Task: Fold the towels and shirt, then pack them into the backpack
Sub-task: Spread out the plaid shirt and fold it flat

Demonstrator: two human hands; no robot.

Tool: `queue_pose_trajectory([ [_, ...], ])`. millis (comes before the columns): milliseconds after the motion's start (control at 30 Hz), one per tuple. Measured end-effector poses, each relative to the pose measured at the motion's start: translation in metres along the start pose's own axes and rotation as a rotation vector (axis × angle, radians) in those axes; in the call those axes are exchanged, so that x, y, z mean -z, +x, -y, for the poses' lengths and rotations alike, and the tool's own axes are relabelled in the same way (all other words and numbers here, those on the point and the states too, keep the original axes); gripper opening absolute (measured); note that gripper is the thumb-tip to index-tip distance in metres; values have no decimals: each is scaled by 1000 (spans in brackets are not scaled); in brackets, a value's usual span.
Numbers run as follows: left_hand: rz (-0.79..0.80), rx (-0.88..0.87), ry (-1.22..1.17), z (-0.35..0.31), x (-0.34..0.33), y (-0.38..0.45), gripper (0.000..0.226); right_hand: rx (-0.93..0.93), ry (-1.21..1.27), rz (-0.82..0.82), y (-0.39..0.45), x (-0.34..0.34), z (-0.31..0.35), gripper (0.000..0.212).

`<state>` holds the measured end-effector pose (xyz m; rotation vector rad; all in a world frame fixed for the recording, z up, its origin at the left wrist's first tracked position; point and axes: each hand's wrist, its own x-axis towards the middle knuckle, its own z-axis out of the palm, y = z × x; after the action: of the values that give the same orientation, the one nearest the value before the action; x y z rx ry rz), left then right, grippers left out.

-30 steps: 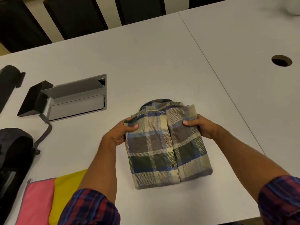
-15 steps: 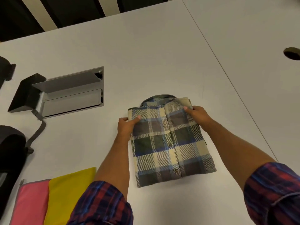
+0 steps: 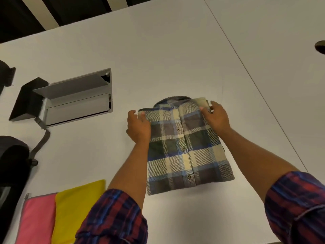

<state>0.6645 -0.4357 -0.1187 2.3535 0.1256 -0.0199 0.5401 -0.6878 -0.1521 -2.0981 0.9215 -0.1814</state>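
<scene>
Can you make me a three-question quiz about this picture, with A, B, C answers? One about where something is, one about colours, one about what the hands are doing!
1. Where is the yellow towel?
A. On the shirt
B. Beside the pink towel
C. Inside the backpack

2. How many towels show?
A. Two
B. Four
C. Five

3. What is the plaid shirt like?
A. Hanging up
B. Crumpled
C. Folded flat

Answers: 1 B, they lie side by side on the table. 2 A, one pink, one yellow. 3 C, the left hand and right hand grip its top corners.
</scene>
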Motion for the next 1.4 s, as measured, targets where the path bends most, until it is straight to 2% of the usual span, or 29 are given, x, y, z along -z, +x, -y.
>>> queue_pose_trajectory([
  [33,-46,-112,72,-2,-4,-9,34,38,-115,-98,-3,-3,-1,66],
  [100,-34,-414,128,-5,-15,-34,33,244,-236,-235,-12,-9,1,55],
  [167,139,-645,157,0,-30,-60,37,549,-230,-167,-22,-17,6,30],
  [233,326,-741,279,15,-47,-75,57,781,-287,-35,-33,-30,1,20],
  [300,391,-747,453,32,-61,-76,77,834,-411,79,-41,-44,-13,29],
  [367,407,-720,547,42,-67,-68,82,805,-560,171,-46,-52,-24,48],
  [467,402,-724,612,44,-68,-61,79,825,-721,278,-46,-54,-28,59],
  [667,358,-698,651,46,-73,-64,69,980,-914,331,-16,-44,-15,67],
  [733,387,-707,640,46,-72,-62,69,971,-915,334,2,-37,-8,72],
  [967,424,-692,631,42,-68,-59,67,595,-721,321,29,-35,-5,67],
  [1067,445,-723,588,35,-60,-48,62,572,-658,287,24,-37,-3,65],
  [1133,398,-719,585,35,-53,-37,59,613,-636,241,13,-36,-9,63],
  [1267,278,-548,613,57,-39,-14,67,589,-599,240,-9,-36,-30,69],
  [1400,388,-385,625,66,-32,11,66,489,-546,214,-6,-36,-33,69],
])
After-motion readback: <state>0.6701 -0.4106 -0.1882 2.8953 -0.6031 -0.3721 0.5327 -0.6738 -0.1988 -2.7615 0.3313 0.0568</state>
